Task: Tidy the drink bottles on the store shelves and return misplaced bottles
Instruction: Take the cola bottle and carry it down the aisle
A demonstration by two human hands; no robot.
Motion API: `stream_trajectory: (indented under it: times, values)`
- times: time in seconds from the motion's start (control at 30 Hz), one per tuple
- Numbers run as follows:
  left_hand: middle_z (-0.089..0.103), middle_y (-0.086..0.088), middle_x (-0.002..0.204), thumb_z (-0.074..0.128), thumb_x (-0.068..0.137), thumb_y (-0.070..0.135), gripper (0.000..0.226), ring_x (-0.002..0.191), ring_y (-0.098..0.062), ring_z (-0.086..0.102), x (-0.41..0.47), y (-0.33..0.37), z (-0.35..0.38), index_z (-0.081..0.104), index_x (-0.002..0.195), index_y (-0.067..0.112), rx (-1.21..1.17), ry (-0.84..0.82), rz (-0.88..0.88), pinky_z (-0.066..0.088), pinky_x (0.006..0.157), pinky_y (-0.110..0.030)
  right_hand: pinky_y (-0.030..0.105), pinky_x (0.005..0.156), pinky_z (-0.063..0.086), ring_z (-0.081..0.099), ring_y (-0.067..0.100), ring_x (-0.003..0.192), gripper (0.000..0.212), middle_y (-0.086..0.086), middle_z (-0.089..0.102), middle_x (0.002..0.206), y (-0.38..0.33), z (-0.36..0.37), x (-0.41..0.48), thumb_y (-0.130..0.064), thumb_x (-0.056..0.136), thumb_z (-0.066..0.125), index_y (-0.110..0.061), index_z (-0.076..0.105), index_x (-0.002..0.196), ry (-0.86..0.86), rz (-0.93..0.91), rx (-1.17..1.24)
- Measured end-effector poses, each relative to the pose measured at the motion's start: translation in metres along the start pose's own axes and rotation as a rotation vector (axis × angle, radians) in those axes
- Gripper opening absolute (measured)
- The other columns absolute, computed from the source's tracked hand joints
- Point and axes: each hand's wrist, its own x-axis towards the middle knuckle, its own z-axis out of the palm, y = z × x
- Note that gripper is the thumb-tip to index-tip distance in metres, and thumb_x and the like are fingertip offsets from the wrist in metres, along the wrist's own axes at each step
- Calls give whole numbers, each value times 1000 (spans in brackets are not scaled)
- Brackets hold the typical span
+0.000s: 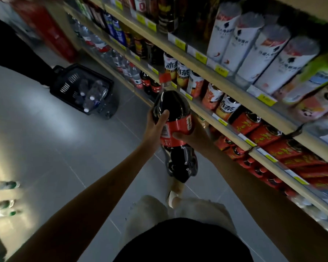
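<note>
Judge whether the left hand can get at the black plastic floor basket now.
Probably not yet: the left hand grips the large red-labelled cola bottle, and the black plastic basket sits beyond it, though nothing blocks the way.

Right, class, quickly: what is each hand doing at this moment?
Left hand: closed, gripping the cola bottle.
Right hand: closed, gripping the same cola bottle.
</note>
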Motion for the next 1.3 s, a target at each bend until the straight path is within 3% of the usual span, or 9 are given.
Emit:
stream_trajectory:
  times: [0.17,0.23,0.3,0.47,0.6,0.8,0.93,1.2,1.3]
  values:
    - [47,-19,133,66,37,85,135,117,-30,55,55,14,-24,24,140,9,74,-138,-28,55,77,-24,22,81,55,61,-1,101,91,-3,58,120,-9,0,57,-26,60,86,-20,37,135,49,48,64]
    - [55,-4,119,67,42,82,113,104,-12,62,75,16,-36,31,129,20,129,-214,-32,55,68,-16,31,84,55,62,7,104,95,-2,59,120,-10,4,77,-32,54,87,-23,38,135,89,65,76]
    - [55,12,113,69,62,66,84,90,5,64,98,11,-49,31,127,28,146,-284,-70,56,71,-16,28,82,55,62,9,105,99,-1,59,121,-10,11,94,-35,50,85,-24,37,135,121,78,93]
    - [59,-3,111,52,93,6,37,87,-3,63,166,-3,-77,41,129,7,154,-386,-116,51,64,-12,14,70,52,65,-1,95,84,6,59,120,8,33,136,4,62,80,-14,37,133,269,101,200]
    - [61,-8,113,53,90,-3,37,89,-7,65,218,-32,-94,48,125,7,195,-425,-127,53,74,-18,20,77,54,62,19,107,84,1,60,114,35,57,170,-16,54,85,-19,39,125,399,135,218]
    - [59,-11,122,74,60,36,81,104,-17,60,285,-117,-110,47,130,6,196,-442,-133,50,90,-28,28,85,54,60,20,109,94,8,58,123,122,80,226,-40,47,78,-22,36,130,459,104,209]
    - [61,-9,112,63,84,0,43,79,8,64,326,-205,-114,50,125,-1,208,-444,-111,49,71,-10,24,80,54,63,11,104,91,5,59,120,206,85,259,-30,52,80,-17,37,132,475,80,223]
    - [67,-9,114,70,82,26,45,100,-22,66,400,-360,-100,57,121,8,248,-513,-69,53,88,-35,18,76,54,64,5,99,97,-2,61,113,373,77,318,-45,51,86,-15,39,131,552,87,149]
    - [70,-2,98,72,80,29,36,81,-4,69,424,-396,-89,61,109,12,225,-503,-53,53,70,-20,34,90,53,61,17,107,90,4,61,117,417,68,339,-45,59,79,-14,40,133,594,99,117]
